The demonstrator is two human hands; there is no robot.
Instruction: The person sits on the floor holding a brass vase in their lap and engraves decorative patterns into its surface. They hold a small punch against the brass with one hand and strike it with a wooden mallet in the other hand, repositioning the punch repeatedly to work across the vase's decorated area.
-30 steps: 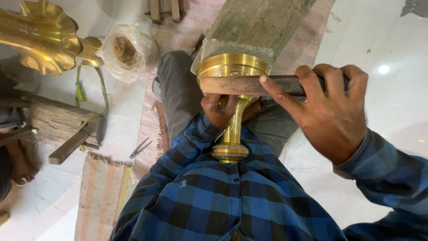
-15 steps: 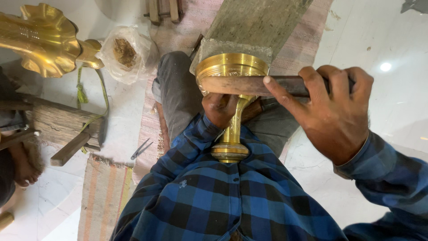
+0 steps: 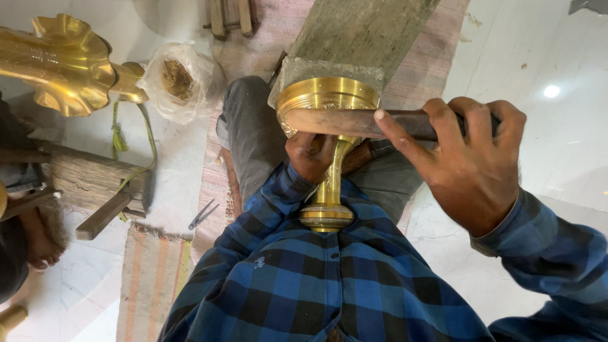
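Observation:
A brass goblet-shaped piece (image 3: 327, 101) rests with its wide rim against a grey stone block (image 3: 354, 38) and its foot against my chest. My left hand (image 3: 310, 155) is wrapped around its thin stem under the rim. My right hand (image 3: 472, 161) grips the dark handle of a flat file-like tool (image 3: 354, 122), index finger stretched along it. The tool lies across the brass rim, touching it.
A large fluted brass piece (image 3: 60, 63) lies upper left beside a plastic bag of brown material (image 3: 177, 79). A wooden block (image 3: 95, 180), small shears (image 3: 202, 214), a striped mat (image 3: 149, 282) and another person's bare foot (image 3: 38, 244) are on the left.
My right hand and the tool have slid slightly to the right across the brass rim. The left hand and the brass piece stay put.

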